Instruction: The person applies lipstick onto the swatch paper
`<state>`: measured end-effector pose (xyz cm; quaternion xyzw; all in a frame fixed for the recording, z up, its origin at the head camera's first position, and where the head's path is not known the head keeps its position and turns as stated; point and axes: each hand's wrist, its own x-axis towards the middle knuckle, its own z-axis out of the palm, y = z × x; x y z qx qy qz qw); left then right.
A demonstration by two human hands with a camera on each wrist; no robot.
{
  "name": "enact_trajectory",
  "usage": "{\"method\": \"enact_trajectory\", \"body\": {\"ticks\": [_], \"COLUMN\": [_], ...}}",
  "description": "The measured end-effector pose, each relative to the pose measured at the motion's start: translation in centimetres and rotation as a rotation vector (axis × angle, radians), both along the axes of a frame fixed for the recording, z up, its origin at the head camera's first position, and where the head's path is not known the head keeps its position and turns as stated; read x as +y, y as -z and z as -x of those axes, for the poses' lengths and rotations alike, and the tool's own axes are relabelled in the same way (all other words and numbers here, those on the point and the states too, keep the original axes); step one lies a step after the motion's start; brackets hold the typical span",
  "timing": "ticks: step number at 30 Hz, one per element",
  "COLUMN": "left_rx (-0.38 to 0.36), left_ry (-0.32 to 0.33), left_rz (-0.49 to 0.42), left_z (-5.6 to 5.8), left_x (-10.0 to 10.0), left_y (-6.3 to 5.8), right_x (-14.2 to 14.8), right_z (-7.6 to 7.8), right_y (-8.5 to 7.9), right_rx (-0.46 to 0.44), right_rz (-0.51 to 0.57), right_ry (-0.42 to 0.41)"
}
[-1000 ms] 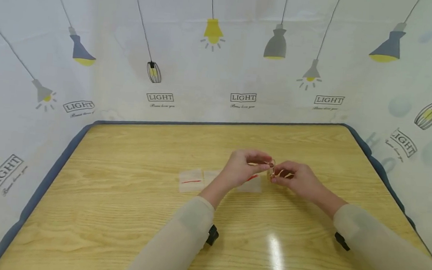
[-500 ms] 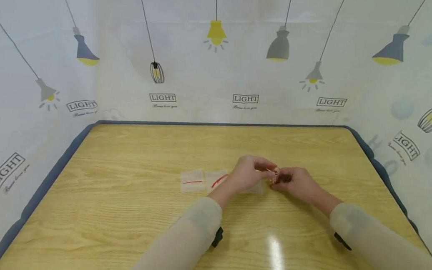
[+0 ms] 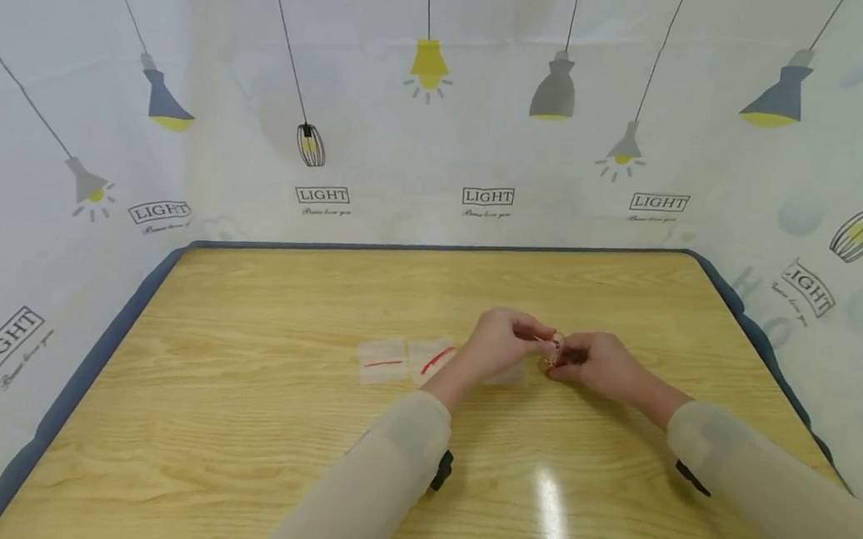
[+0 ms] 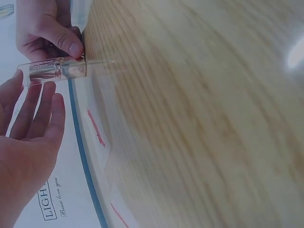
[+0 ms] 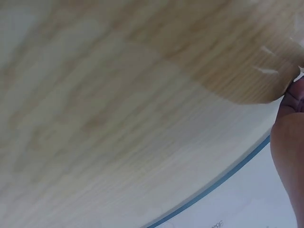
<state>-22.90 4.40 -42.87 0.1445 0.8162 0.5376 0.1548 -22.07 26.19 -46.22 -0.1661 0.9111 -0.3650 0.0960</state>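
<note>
A small clear glass vial [image 4: 42, 71] with faint printed lettering stands upright between my two hands. In the head view the vial [image 3: 556, 345] is just above or on the table, right of the paper pieces; I cannot tell whether it touches the wood. My left hand [image 3: 500, 341] pinches its upper end from the left, with the other fingers extended beside it in the left wrist view. My right hand [image 3: 601, 361] holds its lower end, the thumb lying against the glass. Only an edge of the right hand [image 5: 287, 142] shows in the right wrist view.
Translucent paper squares lie in a row on the wooden table [image 3: 240, 423]: a left one [image 3: 381, 373], a middle one [image 3: 420, 354], and a right one [image 3: 508, 378] partly behind the left hand. Red strokes mark them. A lamp-patterned curtain [image 3: 410, 151] surrounds the table's far edges.
Both hands have drawn closer together around the vial, the left hand shifting slightly right and down. The middle paper's red stroke has come into sight. In the last half second little has moved.
</note>
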Motion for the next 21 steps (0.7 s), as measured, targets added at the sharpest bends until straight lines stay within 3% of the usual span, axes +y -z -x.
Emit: {"method": "enact_trajectory", "body": {"ticks": [6,15,21], "left_rx": [0.038,0.074,0.061], "left_ry": [0.047,0.044,0.075], "left_rz": [0.006,0.015,0.024], "left_z": [-0.2,-0.4,-0.8], "left_x": [0.8,1.1,1.0], "left_y": [0.3,0.5,0.6], "right_x": [1.0,1.1,1.1], "right_z": [-0.4,-0.3,-0.5], "right_y": [0.3,-0.2,-0.5], "right_rx": [0.005,-0.041,-0.068], "right_rz": [-0.024,-0.018,-0.027], "right_ry": [0.008,0.003,-0.004]}}
